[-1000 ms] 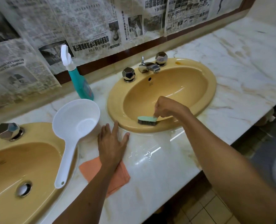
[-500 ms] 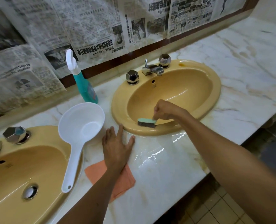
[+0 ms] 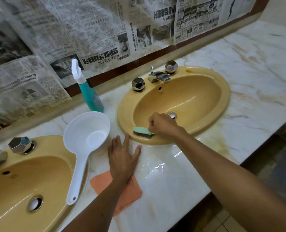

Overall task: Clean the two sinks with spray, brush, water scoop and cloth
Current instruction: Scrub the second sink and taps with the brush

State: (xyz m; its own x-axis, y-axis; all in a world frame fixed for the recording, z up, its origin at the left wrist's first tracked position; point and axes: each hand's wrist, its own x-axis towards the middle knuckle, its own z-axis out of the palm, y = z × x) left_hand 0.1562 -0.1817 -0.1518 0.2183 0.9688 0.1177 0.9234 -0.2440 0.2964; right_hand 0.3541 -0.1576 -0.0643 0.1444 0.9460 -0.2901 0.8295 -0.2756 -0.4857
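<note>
A: Take the right sink (image 3: 222, 104) as the landmark. What could go wrong here?

B: The right hand (image 3: 162, 125) has its fingers curled tight around the handle of the green brush (image 3: 142, 131), whose bristles sit on the sink's near-left rim. I'd judge the glazed rim to be slick, so a hard stroke could skid the brush off onto the marble counter (image 3: 256, 67) and fling dirty water there.

A: And the other hand?

B: The left hand (image 3: 123, 156) lies flat on the counter just in front of the sink's near-left edge, fingers straight and spread, holding nothing. There's a wet, shiny patch right beside it. If weight leans on that palm, it may slide.

A: Anything nearby to knock?

B: The white water scoop (image 3: 87, 136) stands just left of the sink, its handle lying over the rim of the left sink (image 3: 38, 164). A sliding elbow could tip it. The orange cloth (image 3: 122, 193) lies under the left wrist, well in front of the sink; the spray bottle (image 3: 90, 92) stands upright behind the scoop, to the sink's left.

A: What's in the 3 containers?

B: The scoop looks empty, though I can't rule out clear water. Both basins hold no standing water I can see; the drains show in each. The bottle's fill level I can't tell.
</note>
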